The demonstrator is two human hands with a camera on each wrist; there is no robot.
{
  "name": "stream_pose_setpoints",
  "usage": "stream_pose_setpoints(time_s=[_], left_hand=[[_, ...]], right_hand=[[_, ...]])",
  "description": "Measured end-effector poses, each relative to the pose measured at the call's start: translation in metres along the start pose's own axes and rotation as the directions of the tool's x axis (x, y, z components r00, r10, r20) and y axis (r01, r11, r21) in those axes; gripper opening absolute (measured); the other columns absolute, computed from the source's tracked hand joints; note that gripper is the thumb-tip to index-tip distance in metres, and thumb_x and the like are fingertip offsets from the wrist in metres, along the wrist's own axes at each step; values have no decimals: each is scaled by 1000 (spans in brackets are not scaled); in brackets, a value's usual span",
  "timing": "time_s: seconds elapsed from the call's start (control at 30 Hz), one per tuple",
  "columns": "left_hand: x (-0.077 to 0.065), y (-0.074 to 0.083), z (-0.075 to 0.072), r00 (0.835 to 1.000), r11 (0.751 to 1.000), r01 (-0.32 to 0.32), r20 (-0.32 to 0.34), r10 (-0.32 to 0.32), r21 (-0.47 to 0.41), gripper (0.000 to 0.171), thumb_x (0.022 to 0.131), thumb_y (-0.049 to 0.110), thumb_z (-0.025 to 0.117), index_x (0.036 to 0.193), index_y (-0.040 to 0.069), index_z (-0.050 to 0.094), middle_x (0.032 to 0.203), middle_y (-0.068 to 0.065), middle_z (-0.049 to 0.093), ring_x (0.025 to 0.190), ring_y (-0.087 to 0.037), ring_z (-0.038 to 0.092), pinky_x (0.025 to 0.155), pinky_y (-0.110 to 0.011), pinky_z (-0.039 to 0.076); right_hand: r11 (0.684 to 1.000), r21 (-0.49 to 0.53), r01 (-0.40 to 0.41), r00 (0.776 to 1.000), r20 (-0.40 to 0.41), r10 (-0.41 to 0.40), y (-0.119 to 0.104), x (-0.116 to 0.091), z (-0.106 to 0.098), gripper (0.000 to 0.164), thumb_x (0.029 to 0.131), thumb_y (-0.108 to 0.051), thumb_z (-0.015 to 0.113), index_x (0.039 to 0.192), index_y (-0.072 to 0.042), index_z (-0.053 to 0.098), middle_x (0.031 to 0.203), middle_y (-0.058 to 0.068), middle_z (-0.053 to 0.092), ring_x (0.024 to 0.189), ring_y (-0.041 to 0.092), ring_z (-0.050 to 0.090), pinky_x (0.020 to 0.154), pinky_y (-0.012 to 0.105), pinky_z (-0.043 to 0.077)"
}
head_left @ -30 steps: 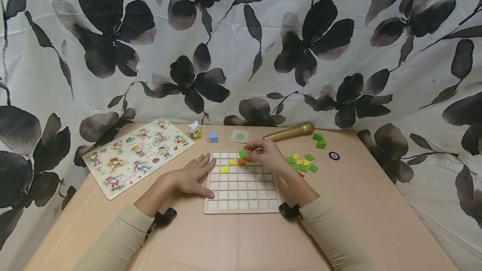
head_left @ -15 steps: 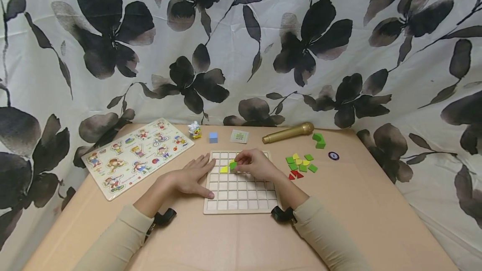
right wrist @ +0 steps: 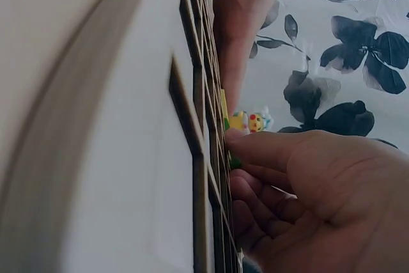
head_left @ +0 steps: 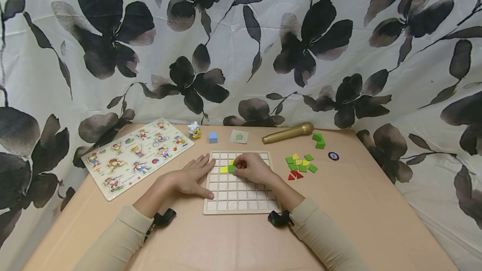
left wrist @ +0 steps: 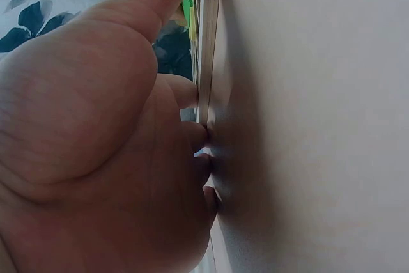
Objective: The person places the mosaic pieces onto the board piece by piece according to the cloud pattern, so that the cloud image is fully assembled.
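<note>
A wooden grid board (head_left: 242, 206) lies on the table between both hands. My left hand (head_left: 190, 177) rests along its left edge, fingers spread and straight, with the thumb on the near part of that edge. With thumb and fingertips my right hand (head_left: 256, 168) pinches a green square tile (head_left: 231, 170) at a cell in the board's second row. A yellow tile (head_left: 224, 170) sits in the cell just left of it, and another yellow piece (head_left: 231, 162) shows above it. The cells under the right hand are hidden. In the right wrist view, the thumb and fingers (right wrist: 262, 151) meet the board's surface.
Right of the board lie loose green tiles (head_left: 313, 168), yellow pieces (head_left: 306, 162) and red triangles (head_left: 291, 177). Behind are a gold microphone (head_left: 288, 133), a small card (head_left: 239, 136), a blue cube (head_left: 213, 137), a toy figure (head_left: 194, 130) and a picture puzzle board (head_left: 139, 158).
My right hand has moved left and nearer with the green tile, from the top row down to the cell beside the yellow tile. The red triangles have come into sight. My left hand stays put.
</note>
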State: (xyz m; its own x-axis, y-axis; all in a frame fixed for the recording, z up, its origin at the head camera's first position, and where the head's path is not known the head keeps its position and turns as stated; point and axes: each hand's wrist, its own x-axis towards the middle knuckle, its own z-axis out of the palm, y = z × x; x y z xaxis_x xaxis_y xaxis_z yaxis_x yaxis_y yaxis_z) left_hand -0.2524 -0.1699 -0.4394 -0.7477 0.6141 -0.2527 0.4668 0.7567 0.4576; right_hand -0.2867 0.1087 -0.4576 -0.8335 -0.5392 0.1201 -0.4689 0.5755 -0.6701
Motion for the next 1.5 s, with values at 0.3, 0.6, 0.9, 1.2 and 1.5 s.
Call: stream_pose_setpoints(time_s=[0.3,0.6,0.9,1.2,1.5], left_hand=[[1,-1,2,1000,1000,-10,-3,10,-11,122,85,64,76,166,1,10,172,-28,-7,160,-48,-6,128,-65,1],[0,0,-1,1000,1000,18,4,-18,-8,121,85,65,75,167,4,10,173,-25,-7,161,-45,-7,130,-62,1],[1,-1,0,1000,1000,27,2,-27,-14,122,85,66,75,168,6,9,174,-23,-7,161,-43,-7,130,-61,1],[2,-2,0,1000,1000,27,3,-27,-6,123,85,67,75,168,6,9,174,-23,-7,161,-43,-7,130,-60,2],[2,-2,0,1000,1000,27,5,-27,-4,122,84,67,75,167,5,10,174,-24,-6,161,-43,-7,130,-61,1]], right_hand=[[1000,9,-9,1000,-2,9,-2,-2,-2,23,88,-13,84,108,-5,77,85,-2,67,75,10,58,67,22,50],[998,10,66,997,-36,-66,-23,-19,-45,33,90,-14,82,121,-3,75,109,12,74,90,19,64,73,25,53],[996,-87,20,989,-142,-32,-7,-40,-102,33,94,-19,79,126,-14,74,119,3,75,94,17,64,80,34,55],[989,-119,-89,986,-155,70,34,-60,-141,37,96,-24,77,130,-11,72,121,9,73,98,24,65,81,37,55],[959,-113,-261,963,-102,250,83,-76,-157,35,98,-12,72,132,0,69,130,24,68,99,30,61,76,33,53]])
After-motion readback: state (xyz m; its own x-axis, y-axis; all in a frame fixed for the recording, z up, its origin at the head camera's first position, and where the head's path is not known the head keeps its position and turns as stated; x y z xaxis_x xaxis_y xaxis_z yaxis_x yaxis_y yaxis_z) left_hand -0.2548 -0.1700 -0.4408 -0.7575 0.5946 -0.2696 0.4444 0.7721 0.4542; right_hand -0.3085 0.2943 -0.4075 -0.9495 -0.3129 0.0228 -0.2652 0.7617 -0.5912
